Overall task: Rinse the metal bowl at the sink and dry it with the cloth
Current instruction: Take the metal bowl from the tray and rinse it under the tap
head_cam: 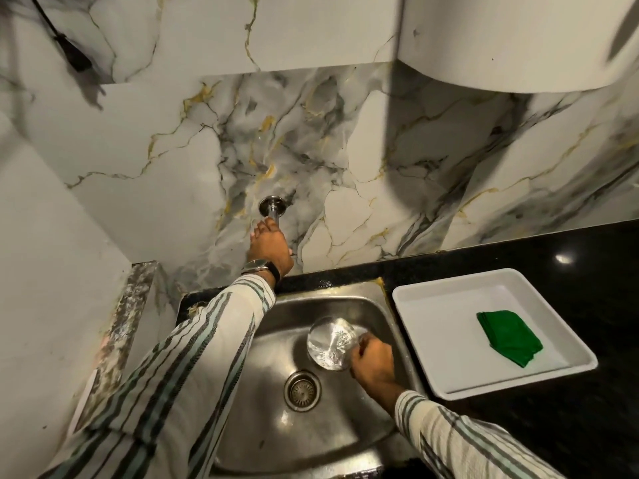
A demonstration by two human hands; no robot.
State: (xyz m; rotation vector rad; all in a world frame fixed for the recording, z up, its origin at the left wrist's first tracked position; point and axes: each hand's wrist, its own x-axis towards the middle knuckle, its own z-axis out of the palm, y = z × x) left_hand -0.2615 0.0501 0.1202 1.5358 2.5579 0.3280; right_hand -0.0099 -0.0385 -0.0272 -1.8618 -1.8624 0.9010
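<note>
My right hand (pixel 371 361) grips the rim of the small shiny metal bowl (pixel 330 342) and holds it tilted inside the steel sink (pixel 262 347), right of centre above the drain (pixel 302 389). Water glistens inside the bowl. My left hand (pixel 269 248) reaches up to the wall-mounted chrome tap (pixel 272 207) and is closed over its handle, hiding most of the tap. The folded green cloth (pixel 508 337) lies in a white tray (pixel 425 299) to the right of the sink.
The tray sits on a black granite counter (pixel 570 257). A marble-patterned wall (pixel 345 150) rises behind the sink. A speckled stone ledge (pixel 121 337) borders the sink on the left, and a white cabinet (pixel 518 39) hangs overhead at the upper right.
</note>
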